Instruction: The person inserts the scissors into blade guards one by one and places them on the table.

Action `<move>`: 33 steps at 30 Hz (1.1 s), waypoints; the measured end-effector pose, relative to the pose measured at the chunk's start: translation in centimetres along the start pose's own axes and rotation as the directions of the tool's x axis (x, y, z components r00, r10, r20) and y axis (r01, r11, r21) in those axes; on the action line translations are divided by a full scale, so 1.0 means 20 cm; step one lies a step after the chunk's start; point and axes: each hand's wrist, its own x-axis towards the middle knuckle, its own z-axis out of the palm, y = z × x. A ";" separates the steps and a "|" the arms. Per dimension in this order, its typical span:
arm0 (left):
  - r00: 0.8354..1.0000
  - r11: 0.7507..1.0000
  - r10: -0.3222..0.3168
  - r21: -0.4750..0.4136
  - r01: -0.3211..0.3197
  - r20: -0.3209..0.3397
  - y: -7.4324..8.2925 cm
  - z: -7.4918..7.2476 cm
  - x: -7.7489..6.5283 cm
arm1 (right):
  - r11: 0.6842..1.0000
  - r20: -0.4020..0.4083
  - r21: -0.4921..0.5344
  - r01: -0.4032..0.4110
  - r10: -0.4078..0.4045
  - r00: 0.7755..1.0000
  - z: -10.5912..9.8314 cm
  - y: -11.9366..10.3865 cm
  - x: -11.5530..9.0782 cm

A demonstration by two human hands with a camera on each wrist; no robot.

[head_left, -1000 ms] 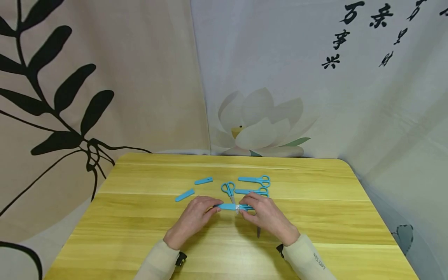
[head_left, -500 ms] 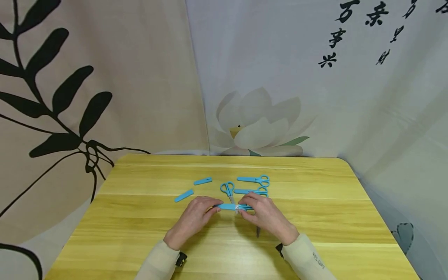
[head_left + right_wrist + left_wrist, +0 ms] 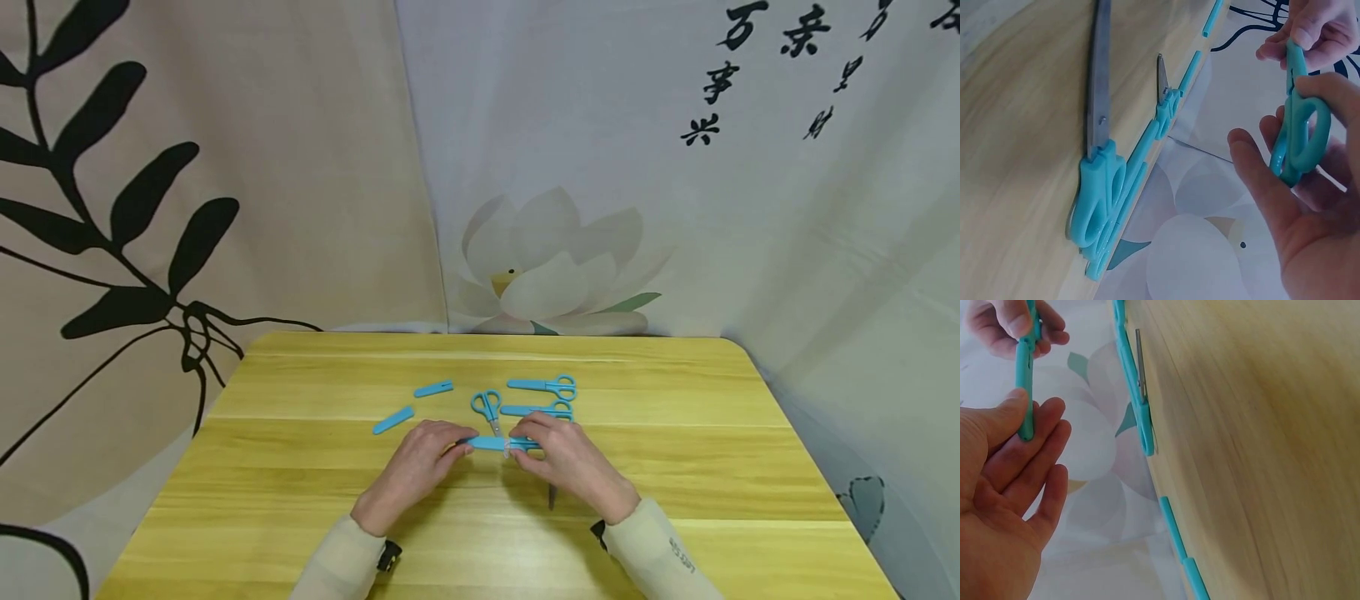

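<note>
A pair of blue-handled scissors (image 3: 1313, 134) is held above the table, its blades covered by a blue sheath (image 3: 487, 443). My left hand (image 3: 420, 462) pinches the far end of that sheath between thumb and fingers, the other fingers spread in the left wrist view. The right hand (image 3: 573, 462) grips the scissors by the handles, a finger and thumb near the sheath's mouth. Below the right hand lie bare-bladed scissors (image 3: 1094, 187), their handles hidden in the head view. Another bare-bladed pair (image 3: 487, 406) lies just beyond the hands.
Two pairs of sheathed scissors, a farther one (image 3: 528, 384) and a nearer one (image 3: 525, 410), lie at the back right of the wooden table (image 3: 300, 500). To the left are two loose blue sheaths, one farther back (image 3: 433, 388) and one nearer (image 3: 393, 419). A printed curtain (image 3: 337, 167) hangs behind.
The head view has shifted slightly. Both hands keep almost the same pose on the scissors and sheath.
</note>
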 end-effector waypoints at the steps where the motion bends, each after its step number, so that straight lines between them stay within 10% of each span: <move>1: 1.000 1.000 0.002 -0.001 -0.002 -0.001 0.00 0.00 0.00 | 1.000 0.000 -0.001 0.003 -0.003 1.000 0.00 0.00 0.00; 33: 0.999 1.000 0.027 -0.004 -0.027 -0.038 0.02 0.00 -0.01 | 0.999 -0.026 0.039 0.024 -0.023 0.999 0.02 -0.02 0.01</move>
